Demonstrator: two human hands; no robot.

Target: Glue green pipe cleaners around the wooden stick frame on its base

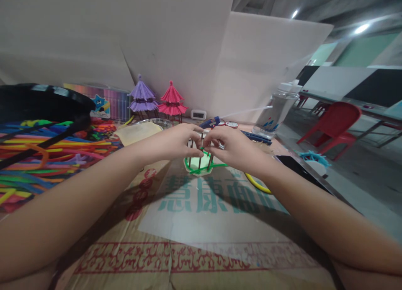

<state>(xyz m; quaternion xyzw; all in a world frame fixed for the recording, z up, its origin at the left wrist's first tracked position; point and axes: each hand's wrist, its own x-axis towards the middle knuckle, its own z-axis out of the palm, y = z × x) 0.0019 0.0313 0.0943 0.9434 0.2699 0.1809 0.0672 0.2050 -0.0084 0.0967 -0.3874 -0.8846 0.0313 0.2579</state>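
Note:
A small model with a pale octagonal base [204, 161], brown upright posts [200, 163] and a green pipe cleaner [196, 171] along its rim stands ahead of me. From the left, my left hand [186, 142] reaches round the tops of the posts, with fingers curled and the thumb low; what it grips is partly hidden. My right hand [231, 148] meets it from the other side, its thumb and index finger pinched near a bit of green between the posts. A loose green end sticks out to the right beneath that hand.
Colourful pipe cleaners [47, 156] are heaped at left beside a black object [44, 103]. Purple [143, 95] and red [171, 101] tiered pagodas stand behind, near a small clock [198, 114]. A glue gun [210, 122], clear bottle [276, 107] and black phone [303, 170] lie around the right side.

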